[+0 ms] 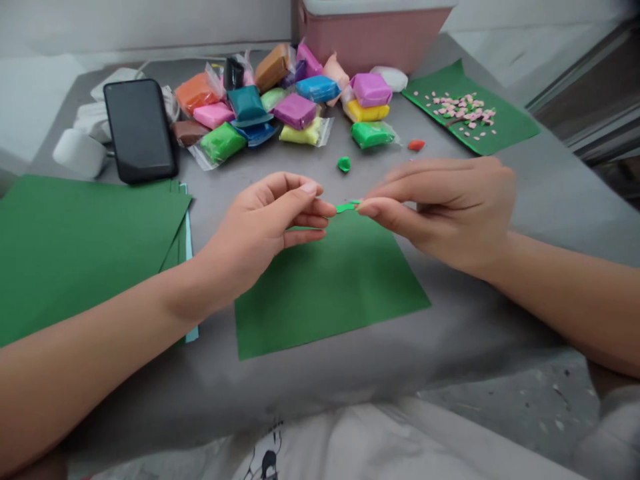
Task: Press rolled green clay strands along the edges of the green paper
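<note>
A thin strip of bright green modelling clay [345, 208] spans the gap between my hands, over a green paper sheet [330, 293]. My right hand [450, 207] pinches the strip's right end between thumb and fingers; its upper fingers are slightly blurred. At the strip's other end, my left hand [270, 217] has its fingers stretched out and apart, a fingertip touching the clay without the thumb closing on it. Just beyond the hands lies a small green clay lump [343, 164]. A small red clay piece [416, 145] sits behind my right hand.
Several wrapped clay packs [295, 110] crowd the back of the grey table [210, 387]. At left are a black phone [140, 130], white chargers [80, 152] and stacked green sheets [85, 247]. A pink bin [375, 40] stands behind; pink-dotted green paper [510, 127] lies at right.
</note>
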`<control>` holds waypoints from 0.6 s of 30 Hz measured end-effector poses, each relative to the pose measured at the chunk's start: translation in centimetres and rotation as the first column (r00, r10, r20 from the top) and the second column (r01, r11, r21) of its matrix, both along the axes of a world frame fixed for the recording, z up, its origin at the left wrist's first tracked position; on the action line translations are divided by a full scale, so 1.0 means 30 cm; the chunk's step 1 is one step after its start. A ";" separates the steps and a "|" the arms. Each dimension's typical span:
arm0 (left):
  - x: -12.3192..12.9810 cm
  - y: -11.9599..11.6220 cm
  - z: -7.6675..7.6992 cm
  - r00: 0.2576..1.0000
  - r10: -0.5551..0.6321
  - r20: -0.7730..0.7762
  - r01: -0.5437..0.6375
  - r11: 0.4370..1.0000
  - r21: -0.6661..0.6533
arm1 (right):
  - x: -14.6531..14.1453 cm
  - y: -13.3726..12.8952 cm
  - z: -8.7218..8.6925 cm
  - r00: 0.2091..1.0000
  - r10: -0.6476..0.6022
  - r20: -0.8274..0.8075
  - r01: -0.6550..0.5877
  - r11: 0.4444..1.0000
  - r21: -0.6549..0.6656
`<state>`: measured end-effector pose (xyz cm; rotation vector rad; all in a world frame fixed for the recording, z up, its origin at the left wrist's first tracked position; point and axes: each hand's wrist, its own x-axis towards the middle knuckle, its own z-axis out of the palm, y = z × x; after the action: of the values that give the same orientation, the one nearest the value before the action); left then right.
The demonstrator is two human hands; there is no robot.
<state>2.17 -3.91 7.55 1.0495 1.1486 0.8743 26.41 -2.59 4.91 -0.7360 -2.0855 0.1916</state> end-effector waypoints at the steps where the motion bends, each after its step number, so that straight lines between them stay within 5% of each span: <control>1: -0.003 -0.004 -0.001 1.000 -0.003 -0.025 0.004 0.999 0.037 | 0.000 0.002 0.010 1.000 -0.003 -0.018 0.003 1.000 0.014; 4: -0.024 -0.025 -0.016 0.976 -0.048 -0.213 0.104 0.960 0.260 | 0.019 0.009 0.058 0.996 -0.094 -0.013 0.093 0.995 -0.025; 6: -0.041 -0.036 -0.039 0.902 -0.137 -0.411 0.321 0.847 0.424 | 0.055 0.016 0.087 0.981 -0.181 0.066 0.185 0.981 -0.060; 9: -0.066 -0.038 -0.084 0.652 -0.410 -0.638 0.750 0.474 0.462 | 0.140 0.029 0.078 0.946 -0.243 0.215 0.246 0.969 0.010; 11: -0.078 -0.034 -0.109 0.490 -0.509 -0.708 0.872 0.299 0.389 | 0.202 0.030 0.028 0.929 -0.256 0.268 0.229 0.965 0.128; 15: -0.090 -0.031 -0.128 0.423 -0.518 -0.743 0.906 0.251 0.340 | 0.291 -0.019 -0.101 0.923 -0.267 0.278 0.217 0.956 0.198; 18: -0.093 -0.033 -0.127 0.411 -0.497 -0.765 0.912 0.235 0.337 | 0.321 -0.099 -0.138 0.920 -0.272 0.283 0.257 0.962 0.089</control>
<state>-0.62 -4.90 3.73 2.4168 0.4368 0.1632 36.03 -5.55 0.76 -1.0594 -2.2285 -0.1295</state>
